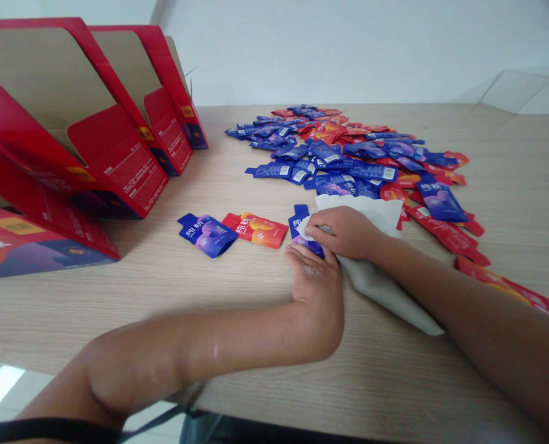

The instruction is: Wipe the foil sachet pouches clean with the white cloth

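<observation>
While at pouch (298,217), hands (319,274) inside table edge (284,419).

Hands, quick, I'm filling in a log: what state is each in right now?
Left hand: laid at the lower end of the blue pouch; grip cannot be told.
Right hand: closed, holding the white cloth.

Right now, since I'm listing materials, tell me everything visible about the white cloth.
The cloth is plain white, thin and soft-looking, perhaps paper, with a wavy far edge. It lies rumpled on the table by the pile of pouches, its near end tapering to a point. The right hand grips it, a bunched tip over a blue pouch; its middle is hidden.
</observation>
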`<action>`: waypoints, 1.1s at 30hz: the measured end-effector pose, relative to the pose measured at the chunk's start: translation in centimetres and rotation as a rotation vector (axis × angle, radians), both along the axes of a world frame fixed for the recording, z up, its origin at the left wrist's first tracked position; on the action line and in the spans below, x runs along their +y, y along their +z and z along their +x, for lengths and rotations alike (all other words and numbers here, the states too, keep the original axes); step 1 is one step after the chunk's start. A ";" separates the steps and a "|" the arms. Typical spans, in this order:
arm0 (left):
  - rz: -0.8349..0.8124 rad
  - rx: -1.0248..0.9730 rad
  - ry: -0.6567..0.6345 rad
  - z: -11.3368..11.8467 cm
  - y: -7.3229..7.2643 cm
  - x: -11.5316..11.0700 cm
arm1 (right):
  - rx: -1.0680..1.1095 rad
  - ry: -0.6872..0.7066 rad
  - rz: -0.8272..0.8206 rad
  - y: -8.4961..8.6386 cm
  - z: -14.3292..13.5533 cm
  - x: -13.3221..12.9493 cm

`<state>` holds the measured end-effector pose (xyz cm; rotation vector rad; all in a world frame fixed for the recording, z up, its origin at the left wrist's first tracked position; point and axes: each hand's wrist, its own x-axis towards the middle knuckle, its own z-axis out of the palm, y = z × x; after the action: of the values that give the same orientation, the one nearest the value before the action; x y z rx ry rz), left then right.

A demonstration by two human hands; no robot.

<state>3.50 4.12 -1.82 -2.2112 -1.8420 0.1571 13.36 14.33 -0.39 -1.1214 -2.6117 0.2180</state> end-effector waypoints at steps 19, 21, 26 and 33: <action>-0.063 0.067 -0.012 0.1 0.4 -0.1 | -0.103 -0.211 0.064 -0.6 0.7 1.1; -0.056 0.053 -0.013 0.1 0.3 -0.1 | -0.080 -0.208 0.076 -0.6 0.7 1.1; -0.049 0.071 -0.023 0.1 0.2 0.0 | 0.045 -0.138 0.091 -0.3 0.6 0.5; -0.061 0.034 -0.017 0.0 0.3 0.0 | 0.063 0.094 -0.015 -0.2 0.1 -0.1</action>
<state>3.52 4.15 -1.56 -2.2492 -1.8237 0.2487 13.44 14.20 -0.56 -0.9817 -2.6136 0.2882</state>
